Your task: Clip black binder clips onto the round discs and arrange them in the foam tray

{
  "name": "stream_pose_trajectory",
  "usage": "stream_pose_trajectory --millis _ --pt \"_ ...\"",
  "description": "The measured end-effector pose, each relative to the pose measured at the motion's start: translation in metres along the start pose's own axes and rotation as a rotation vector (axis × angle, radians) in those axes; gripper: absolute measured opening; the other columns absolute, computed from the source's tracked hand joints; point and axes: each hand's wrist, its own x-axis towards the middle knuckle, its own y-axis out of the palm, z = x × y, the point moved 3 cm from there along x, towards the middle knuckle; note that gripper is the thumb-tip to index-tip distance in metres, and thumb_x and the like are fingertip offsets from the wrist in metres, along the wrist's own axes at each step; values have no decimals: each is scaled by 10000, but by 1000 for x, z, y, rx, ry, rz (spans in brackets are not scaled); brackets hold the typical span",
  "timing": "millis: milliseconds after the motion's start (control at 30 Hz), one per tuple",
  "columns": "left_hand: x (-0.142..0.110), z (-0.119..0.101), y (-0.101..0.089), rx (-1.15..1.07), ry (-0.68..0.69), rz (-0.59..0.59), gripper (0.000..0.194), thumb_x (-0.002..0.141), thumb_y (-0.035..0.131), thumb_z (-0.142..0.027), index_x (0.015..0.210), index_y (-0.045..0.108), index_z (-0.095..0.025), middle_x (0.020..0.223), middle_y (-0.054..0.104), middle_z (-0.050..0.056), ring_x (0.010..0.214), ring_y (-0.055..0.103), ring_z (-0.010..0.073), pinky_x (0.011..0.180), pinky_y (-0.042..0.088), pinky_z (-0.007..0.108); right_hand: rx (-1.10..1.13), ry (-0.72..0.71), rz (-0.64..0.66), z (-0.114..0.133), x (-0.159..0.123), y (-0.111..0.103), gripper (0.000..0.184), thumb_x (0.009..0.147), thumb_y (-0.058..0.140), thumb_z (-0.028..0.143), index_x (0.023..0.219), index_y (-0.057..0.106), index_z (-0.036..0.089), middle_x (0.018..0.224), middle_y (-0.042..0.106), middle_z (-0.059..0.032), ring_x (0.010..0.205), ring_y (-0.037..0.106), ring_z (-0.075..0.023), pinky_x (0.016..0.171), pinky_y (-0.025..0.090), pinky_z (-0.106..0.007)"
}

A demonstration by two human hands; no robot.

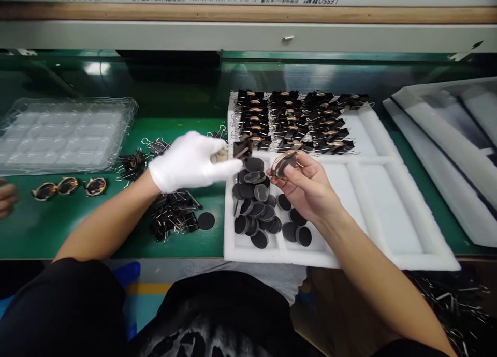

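Observation:
My left hand (pixel 198 160), in a white glove, pinches a black binder clip (pixel 243 149) by its handle end; the clip is slightly blurred. Facing it, my bare right hand (pixel 310 186) holds a round gold-rimmed piece (pixel 284 165) with a dark disc against it, the thumb pressed on the disc. A small gap separates clip and piece. Below them, loose black discs (pixel 256 209) lie heaped in a white foam tray (pixel 349 163). In the tray's far part stand rows of gold-rimmed pieces with binder clips (pixel 289 120) on them.
Piles of binder clips (pixel 174 214) and a single black disc (pixel 206 221) lie on the green table (pixel 116 233). To the left are gold-rimmed pieces (pixel 68 185), a clear plastic tray (pixel 62 134) and another person's hand (pixel 6 197). White foam sheets (pixel 446 139) lean at right.

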Motion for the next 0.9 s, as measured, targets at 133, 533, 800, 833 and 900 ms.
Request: stream_pose_trajectory --millis 133,533,800,833,900 --pt "15 55 -33 153 -216 -113 442 891 484 -614 696 554 -223 643 639 31 609 529 177 621 353 307 11 19 13 -1 0 0 312 720 953 392 868 708 268 895 745 21 795 732 -126 692 618 -223" --pt "50 173 -43 57 -488 481 479 801 487 -663 733 692 -235 725 739 65 711 671 245 795 480 337 -153 388 47 11 22 32 323 660 982 326 845 744 208 926 787 -29 912 771 -190 914 636 -347" --pt "48 198 -51 299 -522 478 809 862 317 -862 796 759 -187 742 744 153 766 704 349 877 503 461 -553 350 86 12 110 106 43 895 766 147 861 778 172 964 789 -73 806 665 -123 576 465 -209" --pt "52 199 -51 282 -512 365 858 897 243 -846 909 774 -173 833 765 167 835 721 360 894 508 461 -613 343 96 8 125 116 82 910 746 134 835 764 161 941 781 -81 760 644 -117 562 459 -215" --pt "62 201 -49 238 -527 78 904 961 124 -774 1144 744 -142 1083 772 204 1028 725 377 943 510 455 -691 352 82 -2 155 131 149 909 731 96 770 711 148 854 749 -85 667 596 -106 547 473 -225"
